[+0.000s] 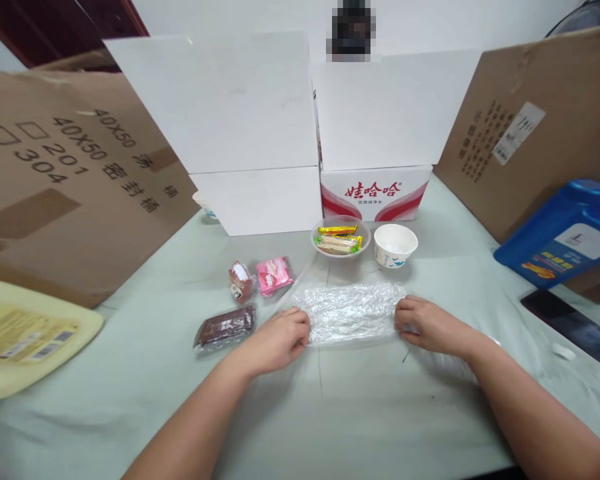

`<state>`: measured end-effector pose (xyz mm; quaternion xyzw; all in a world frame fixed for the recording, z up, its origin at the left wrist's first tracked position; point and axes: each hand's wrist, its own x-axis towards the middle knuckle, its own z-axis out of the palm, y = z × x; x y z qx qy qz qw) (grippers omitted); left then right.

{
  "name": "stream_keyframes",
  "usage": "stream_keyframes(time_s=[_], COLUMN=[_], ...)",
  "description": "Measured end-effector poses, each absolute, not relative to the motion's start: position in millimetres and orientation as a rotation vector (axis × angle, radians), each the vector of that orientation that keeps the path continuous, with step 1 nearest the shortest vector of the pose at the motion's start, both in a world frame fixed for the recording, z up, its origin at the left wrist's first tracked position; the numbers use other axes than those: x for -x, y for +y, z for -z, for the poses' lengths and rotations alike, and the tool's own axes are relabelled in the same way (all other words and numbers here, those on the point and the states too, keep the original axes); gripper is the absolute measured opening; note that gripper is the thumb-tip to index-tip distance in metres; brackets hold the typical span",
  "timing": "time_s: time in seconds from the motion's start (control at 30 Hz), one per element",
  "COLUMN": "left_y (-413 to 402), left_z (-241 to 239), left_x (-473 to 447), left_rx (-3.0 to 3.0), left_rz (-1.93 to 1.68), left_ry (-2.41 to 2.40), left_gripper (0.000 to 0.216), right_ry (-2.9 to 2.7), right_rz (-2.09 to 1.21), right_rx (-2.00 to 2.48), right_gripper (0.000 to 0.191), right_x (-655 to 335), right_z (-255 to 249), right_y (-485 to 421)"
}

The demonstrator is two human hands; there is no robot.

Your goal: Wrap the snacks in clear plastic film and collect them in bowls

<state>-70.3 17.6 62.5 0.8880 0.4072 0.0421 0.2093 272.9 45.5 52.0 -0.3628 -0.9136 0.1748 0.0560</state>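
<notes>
A crinkled sheet of clear plastic wrap (353,313) lies stretched between my hands on the pale green cloth. My left hand (285,333) grips its left end with fingers curled in. At the opposite end, my right hand (425,323) has its fingers closed on the plastic too. Just beyond the wrap are a clear bowl (316,248) of packaged snacks and a white paper bowl (396,241). Left of the wrap sit a pink snack packet (274,275), a small brown wrapped snack (241,282) and a dark brown packaged bar (226,328).
White panels (260,107) and a red-and-white carton (375,192) stand at the back. Cardboard boxes flank both sides. On the right are a blue bottle (560,230) and a dark phone (575,330); a yellow bottle (30,340) lies at the left.
</notes>
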Motion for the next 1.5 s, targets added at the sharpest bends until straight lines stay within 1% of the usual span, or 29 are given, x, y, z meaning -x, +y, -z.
stream_keyframes(time_s=[0.1, 0.17, 0.27, 0.37, 0.43, 0.5, 0.6, 0.67, 0.73, 0.8, 0.87, 0.93, 1.0, 1.03, 1.07, 1.17, 1.23, 1.3, 1.4, 1.5], left_y=[18.5, 19.5, 23.9, 30.7, 35.4, 39.3, 43.4, 44.2, 42.3, 37.4, 29.9, 21.8, 15.5, 13.5, 12.4, 12.0, 11.0, 7.3, -1.5, -6.6], left_z=[-69.2, -72.3, -70.3, -60.4, -51.5, -42.4, -31.8, -28.8, -29.1, -30.6, -29.9, -24.6, -15.6, -10.8, -6.8, -3.6, -9.7, -19.0, -29.2, -29.4], left_x=[76.4, 80.9, 85.8, 84.3, 79.5, 73.1, 64.5, 60.7, 57.6, 53.3, 47.2, 40.9, 37.5, 37.4, 38.4, 43.4, 43.7, 39.4, 27.9, 19.4], left_rx=[-2.335, -2.219, -2.117, -2.066, -2.041, -2.045, -2.101, -2.152, -2.235, -2.357, -2.536, -2.694, -2.733, -2.713, -2.681, -2.619, -2.629, -2.661, -2.686, -2.675], left_rz=[-0.18, -0.198, -0.237, -0.327, -0.394, -0.428, -0.347, -0.282, -0.316, -0.437, -0.524, -0.433, -0.228, -0.131, -0.058, 0.017, -0.014, -0.1, -0.273, -0.317], left_ry=[1.167, 1.206, 1.282, 1.436, 1.575, 1.723, 1.927, 2.031, 2.144, 2.201, 2.043, 1.704, 1.438, 1.377, 1.358, 1.362, 1.383, 1.433, 1.41, 1.291], left_gripper=[0.015, 0.012, 0.007, 0.007, 0.007, 0.008, 0.013, 0.016, 0.022, 0.025, 0.028, 0.039, 0.064, 0.076, 0.083, 0.084, 0.081, 0.07, 0.049, 0.047], right_ry=[-2.731, -2.668, -2.553, -2.417, -2.333, -2.312, -2.376, -2.416, -2.415, -2.39, -2.433, -2.586, -2.76, -2.818, -2.848, -2.834, -2.775, -2.713, -2.683, -2.694], right_rz=[-0.546, -0.702, -0.905, -0.886, -0.797, -0.63, -0.319, -0.17, -0.02, 0.115, 0.157, 0.081, -0.054, -0.122, -0.178, -0.219, -0.18, -0.16, -0.221, -0.315], right_rx=[1.097, 1.136, 1.262, 1.422, 1.55, 1.69, 1.887, 1.97, 1.953, 1.777, 1.477, 1.185, 1.026, 1.01, 1.024, 1.158, 1.28, 1.338, 1.26, 1.17], right_gripper=[0.016, 0.017, 0.012, 0.014, 0.02, 0.024, 0.027, 0.026, 0.026, 0.028, 0.038, 0.059, 0.08, 0.086, 0.088, 0.084, 0.076, 0.06, 0.038, 0.02], right_x=[-275.0, -277.1, -280.9, -280.8, -277.0, -271.0, -263.4, -261.9, -262.2, -260.9, -255.2, -245.5, -236.0, -233.0, -231.6, -239.2, -251.3, -264.6, -279.7, -284.4], right_z=[-56.8, -61.6, -64.4, -57.7, -49.4, -40.5, -29.8, -26.3, -26.0, -26.9, -26.0, -21.0, -12.6, -8.4, -4.7, -2.1, -8.3, -18.6, -33.3, -39.8], right_y=[41.2, 37.0, 34.8, 39.2, 44.0, 48.2, 51.6, 51.7, 50.3, 47.1, 42.3, 36.6, 31.5, 29.5, 28.3, 29.0, 32.5, 36.8, 43.1, 48.4])
